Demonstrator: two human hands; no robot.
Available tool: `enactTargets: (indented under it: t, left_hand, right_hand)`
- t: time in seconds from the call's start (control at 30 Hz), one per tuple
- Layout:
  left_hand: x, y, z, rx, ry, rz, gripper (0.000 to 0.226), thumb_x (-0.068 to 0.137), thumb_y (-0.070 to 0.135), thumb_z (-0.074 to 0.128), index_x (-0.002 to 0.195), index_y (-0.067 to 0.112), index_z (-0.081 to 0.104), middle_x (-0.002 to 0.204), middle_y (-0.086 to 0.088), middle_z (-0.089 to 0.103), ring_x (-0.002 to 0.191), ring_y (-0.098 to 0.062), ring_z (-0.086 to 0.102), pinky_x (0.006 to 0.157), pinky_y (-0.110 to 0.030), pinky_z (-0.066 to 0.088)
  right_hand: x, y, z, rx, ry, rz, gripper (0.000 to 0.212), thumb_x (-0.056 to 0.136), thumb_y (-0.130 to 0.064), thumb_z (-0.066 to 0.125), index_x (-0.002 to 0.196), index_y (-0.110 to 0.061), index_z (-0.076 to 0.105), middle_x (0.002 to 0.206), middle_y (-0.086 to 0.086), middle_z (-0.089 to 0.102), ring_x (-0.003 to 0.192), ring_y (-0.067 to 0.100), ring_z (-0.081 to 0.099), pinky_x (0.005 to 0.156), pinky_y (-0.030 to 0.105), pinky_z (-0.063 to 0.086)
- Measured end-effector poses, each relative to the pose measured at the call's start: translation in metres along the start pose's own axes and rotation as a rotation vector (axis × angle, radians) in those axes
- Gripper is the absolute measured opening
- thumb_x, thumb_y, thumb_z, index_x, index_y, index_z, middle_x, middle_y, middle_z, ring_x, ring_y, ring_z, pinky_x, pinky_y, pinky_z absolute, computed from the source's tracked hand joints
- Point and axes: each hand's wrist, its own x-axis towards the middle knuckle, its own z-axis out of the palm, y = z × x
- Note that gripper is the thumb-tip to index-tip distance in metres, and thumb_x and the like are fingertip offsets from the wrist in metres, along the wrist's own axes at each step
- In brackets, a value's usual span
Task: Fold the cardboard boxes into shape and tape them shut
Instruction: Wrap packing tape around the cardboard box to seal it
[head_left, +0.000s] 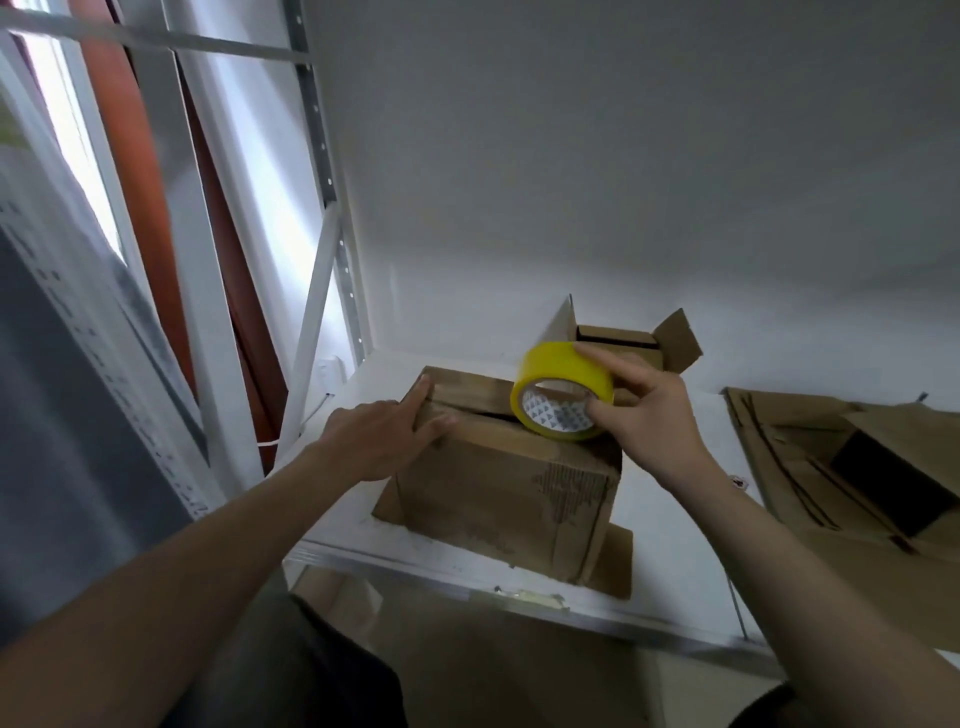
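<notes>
A brown cardboard box (498, 493) stands on the white table (670, 525), its top flaps folded shut with a dark gap along the seam. My left hand (379, 439) presses on the left end of the top, fingers straight over the flaps. My right hand (649, 415) grips a yellow tape roll (561, 389), thumb in its core and fingers over the rim. The roll sits on its edge at the right end of the seam.
A second small box (639, 343) with open flaps stands behind, against the wall. Flattened cardboard sheets (852, 467) lie at the right of the table. A white metal shelf frame (322, 270) rises at the left. The table's metal front edge (519, 597) runs below the box.
</notes>
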Motion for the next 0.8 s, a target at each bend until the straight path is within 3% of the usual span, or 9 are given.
enactTargets:
  t: [0.1,0.17,0.23,0.37,0.47,0.53,0.67,0.73,0.8]
  left_hand:
    - [0.001,-0.001,-0.002,-0.019,-0.023,-0.006,0.093,0.079,0.081,0.002,0.160,0.036,-0.007,0.131,-0.004,0.064,0.115,-0.028,0.062,0.097,-0.050,0.046]
    - [0.000,-0.001,-0.002,-0.026,-0.032,-0.006,0.094,0.078,0.081,0.001,0.160,0.036,-0.008,0.131,-0.006,0.065,0.114,-0.029,0.063,0.096,-0.049,0.047]
    - [0.000,-0.001,-0.001,-0.029,-0.026,-0.005,0.094,0.079,0.081,0.002,0.160,0.036,-0.007,0.128,-0.007,0.066,0.111,-0.028,0.063,0.094,-0.047,0.047]
    - [0.002,-0.001,-0.001,0.004,-0.023,-0.025,0.092,0.079,0.080,0.001,0.160,0.036,-0.007,0.118,-0.008,0.069,0.106,-0.029,0.065,0.083,-0.042,0.043]
    - [0.003,-0.001,-0.001,0.026,-0.018,-0.031,0.089,0.082,0.079,0.003,0.160,0.037,-0.007,0.115,-0.008,0.069,0.103,-0.028,0.065,0.081,-0.041,0.041]
    - [0.004,-0.001,-0.001,0.032,-0.012,-0.036,0.086,0.085,0.078,0.005,0.160,0.037,-0.005,0.118,-0.008,0.069,0.107,-0.028,0.065,0.083,-0.043,0.043]
    - [0.006,-0.002,0.000,0.036,-0.046,-0.037,0.087,0.084,0.079,0.005,0.160,0.038,-0.007,0.129,-0.011,0.066,0.116,-0.032,0.063,0.096,-0.048,0.045]
    - [0.006,-0.004,-0.001,0.034,-0.049,-0.043,0.085,0.086,0.079,0.006,0.160,0.039,-0.007,0.131,-0.011,0.065,0.117,-0.032,0.062,0.093,-0.047,0.044]
    - [0.007,-0.004,0.000,0.029,-0.047,-0.046,0.085,0.085,0.078,0.005,0.160,0.039,-0.008,0.130,-0.012,0.065,0.117,-0.033,0.062,0.085,-0.043,0.041]
  right_hand:
    - [0.005,-0.014,-0.013,-0.106,0.001,0.006,0.046,0.080,-0.016,0.076,0.118,-0.042,0.069,0.111,0.000,0.062,0.100,0.000,0.059,0.078,0.022,0.054]
    - [0.007,-0.019,-0.025,-0.200,-0.073,0.019,0.041,0.083,-0.022,0.078,0.115,-0.045,0.069,0.112,-0.009,0.061,0.104,-0.002,0.057,0.078,0.018,0.052]
    - [0.009,-0.025,-0.034,-0.279,-0.117,0.013,0.039,0.083,-0.020,0.075,0.114,-0.045,0.070,0.108,-0.014,0.060,0.102,-0.002,0.055,0.074,0.016,0.049]
    - [0.019,-0.040,-0.056,-0.550,-0.264,-0.024,0.043,0.084,-0.011,0.070,0.116,-0.040,0.072,0.100,-0.007,0.056,0.097,0.013,0.054,0.074,0.029,0.049]
    - [0.024,-0.047,-0.068,-0.660,-0.379,-0.007,0.048,0.084,-0.008,0.068,0.116,-0.045,0.070,0.099,-0.012,0.055,0.098,0.016,0.054,0.069,0.022,0.045]
    - [0.023,-0.048,-0.068,-0.724,-0.450,0.001,0.045,0.086,-0.012,0.069,0.119,-0.043,0.070,0.102,-0.019,0.051,0.103,0.014,0.052,0.067,0.017,0.043]
    - [0.026,-0.054,-0.061,-0.813,-0.495,-0.039,0.043,0.087,-0.016,0.070,0.121,-0.042,0.071,0.109,-0.013,0.053,0.102,0.015,0.052,0.067,0.016,0.043]
    - [0.030,-0.060,-0.061,-0.856,-0.523,-0.049,0.043,0.085,-0.012,0.068,0.113,-0.044,0.074,0.100,-0.019,0.055,0.097,0.014,0.053,0.066,0.016,0.042]
    - [0.032,-0.063,-0.068,-0.918,-0.548,-0.051,0.054,0.079,-0.005,0.062,0.095,-0.056,0.071,0.087,-0.028,0.052,0.090,0.011,0.055,0.063,0.016,0.040]
